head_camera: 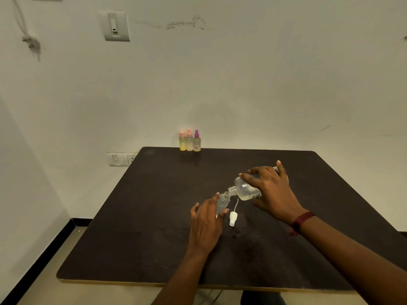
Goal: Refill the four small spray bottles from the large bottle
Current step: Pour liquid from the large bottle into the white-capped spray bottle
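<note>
My right hand (272, 190) grips the large clear bottle (244, 188), tipped down to the left with its open neck touching the mouth of a small clear bottle (222, 202). My left hand (207, 221) holds that small bottle, which is uncapped and leans toward the large one. A white spray cap (233, 217) with its thin tube lies on the dark table (154, 216) just right of my left hand. Three small spray bottles stand in a row at the table's far edge: two with pink caps (182, 142) (189, 140) and one with a purple cap (197, 142).
The table stands against a pale wall with wall sockets (122, 159) at its left rear corner. A dark red band (302, 220) is on my right wrist. Floor with a black skirting shows at the lower left.
</note>
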